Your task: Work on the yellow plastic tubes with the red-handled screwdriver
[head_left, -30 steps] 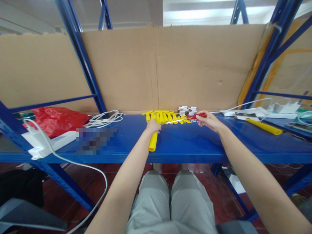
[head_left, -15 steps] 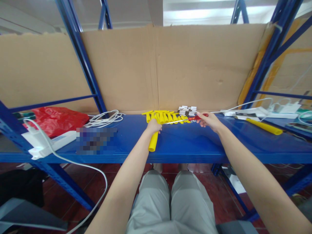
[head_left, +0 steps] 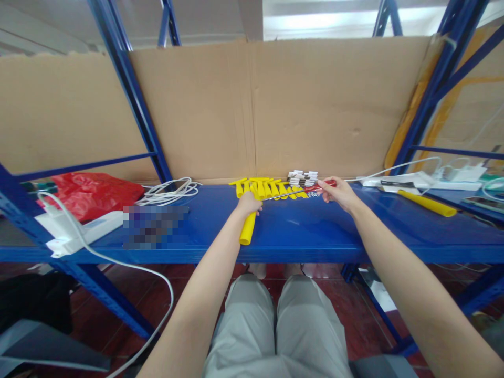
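Note:
My left hand (head_left: 247, 203) is wrapped round a yellow tube-like handle (head_left: 248, 230), whose hollow lower end sticks out toward me. In my right hand (head_left: 334, 192) is a screwdriver (head_left: 289, 193) with a red handle, held by the fingers. Its long metal shaft points left, and the tip reaches my left hand, where the contact point is hidden. Behind my left hand, several yellow T-shaped pieces (head_left: 268, 187) lie in a row. Beyond the screwdriver sits a stack of white and dark small parts (head_left: 303, 178).
Cardboard (head_left: 315, 110) stands along the back of the blue shelf (head_left: 307, 231). To the left are a red plastic bag (head_left: 94, 194), coiled white cable (head_left: 169, 192) and a white power strip (head_left: 92, 231). Another yellow tube (head_left: 427, 203) lies at right, near white chargers.
The screwdriver's handle has turned a little in my right hand and its shaft sits slightly differently. My left hand and the yellow handle have stayed put.

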Demonstrator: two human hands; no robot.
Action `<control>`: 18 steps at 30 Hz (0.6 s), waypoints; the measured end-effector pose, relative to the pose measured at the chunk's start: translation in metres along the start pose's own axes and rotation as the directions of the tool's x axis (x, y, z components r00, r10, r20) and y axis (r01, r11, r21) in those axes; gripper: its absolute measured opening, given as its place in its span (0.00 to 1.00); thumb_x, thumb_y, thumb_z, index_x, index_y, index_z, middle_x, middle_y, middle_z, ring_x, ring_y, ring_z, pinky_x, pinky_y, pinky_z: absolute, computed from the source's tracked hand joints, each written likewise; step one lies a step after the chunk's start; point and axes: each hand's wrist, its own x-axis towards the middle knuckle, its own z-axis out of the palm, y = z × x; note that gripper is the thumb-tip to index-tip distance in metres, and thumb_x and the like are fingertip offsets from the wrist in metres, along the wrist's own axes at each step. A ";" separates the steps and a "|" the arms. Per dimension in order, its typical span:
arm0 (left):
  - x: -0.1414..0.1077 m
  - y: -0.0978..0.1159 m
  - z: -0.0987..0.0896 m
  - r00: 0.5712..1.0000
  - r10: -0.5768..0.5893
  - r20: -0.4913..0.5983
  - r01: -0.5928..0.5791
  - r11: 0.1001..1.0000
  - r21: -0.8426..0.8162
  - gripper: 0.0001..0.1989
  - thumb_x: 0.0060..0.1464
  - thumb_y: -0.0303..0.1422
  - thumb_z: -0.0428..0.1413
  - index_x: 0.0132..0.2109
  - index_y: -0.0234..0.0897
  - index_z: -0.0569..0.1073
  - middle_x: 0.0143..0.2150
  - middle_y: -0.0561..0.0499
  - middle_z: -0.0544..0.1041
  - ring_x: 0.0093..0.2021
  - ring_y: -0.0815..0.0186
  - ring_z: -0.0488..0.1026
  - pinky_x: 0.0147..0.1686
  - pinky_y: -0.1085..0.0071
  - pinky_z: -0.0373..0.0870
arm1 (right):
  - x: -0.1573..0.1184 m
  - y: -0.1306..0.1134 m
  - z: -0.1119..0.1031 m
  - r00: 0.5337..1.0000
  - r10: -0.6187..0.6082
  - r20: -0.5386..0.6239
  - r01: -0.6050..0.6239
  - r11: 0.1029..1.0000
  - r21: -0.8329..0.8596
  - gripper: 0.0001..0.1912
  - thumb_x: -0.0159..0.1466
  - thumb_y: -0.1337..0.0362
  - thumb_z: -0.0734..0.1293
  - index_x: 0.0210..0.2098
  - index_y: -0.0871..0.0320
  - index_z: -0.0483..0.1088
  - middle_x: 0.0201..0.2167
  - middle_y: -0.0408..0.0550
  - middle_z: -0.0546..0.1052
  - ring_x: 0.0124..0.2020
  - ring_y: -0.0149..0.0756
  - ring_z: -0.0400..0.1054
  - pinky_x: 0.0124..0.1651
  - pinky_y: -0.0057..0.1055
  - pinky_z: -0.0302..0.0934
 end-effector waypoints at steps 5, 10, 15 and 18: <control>-0.001 0.000 -0.001 1.000 0.004 -0.004 -0.004 1.000 0.012 0.12 0.52 0.17 0.53 0.42 0.28 0.76 0.34 0.42 0.81 0.27 0.66 0.77 0.32 0.71 0.74 | -0.001 -0.001 -0.002 0.998 0.016 0.065 -0.018 1.000 0.021 0.23 0.53 0.48 0.75 0.35 0.55 0.63 0.21 0.40 0.74 0.17 0.26 0.65 0.19 0.24 0.59; -0.001 -0.001 -0.002 1.000 0.013 -0.020 -0.013 1.000 -0.001 0.14 0.52 0.18 0.53 0.45 0.29 0.76 0.34 0.42 0.80 0.31 0.62 0.79 0.31 0.72 0.74 | -0.003 -0.004 -0.001 0.995 0.033 0.096 -0.039 0.997 0.062 0.21 0.53 0.52 0.76 0.33 0.55 0.63 0.19 0.38 0.72 0.18 0.28 0.67 0.21 0.24 0.62; 0.001 -0.002 0.000 1.000 0.022 -0.005 -0.022 1.000 0.009 0.13 0.52 0.17 0.53 0.43 0.28 0.75 0.34 0.43 0.81 0.26 0.66 0.77 0.31 0.71 0.74 | -0.004 -0.006 0.001 0.998 0.046 0.031 -0.046 0.999 0.011 0.18 0.57 0.52 0.74 0.30 0.58 0.67 0.20 0.44 0.75 0.16 0.25 0.64 0.19 0.22 0.59; 0.002 -0.002 0.001 1.000 0.030 -0.008 -0.030 1.000 0.003 0.14 0.53 0.17 0.52 0.45 0.28 0.75 0.33 0.44 0.81 0.24 0.69 0.75 0.32 0.71 0.74 | -0.003 -0.006 0.001 0.997 0.072 0.018 -0.072 0.997 -0.006 0.17 0.59 0.52 0.73 0.29 0.59 0.68 0.20 0.46 0.75 0.16 0.25 0.64 0.18 0.22 0.58</control>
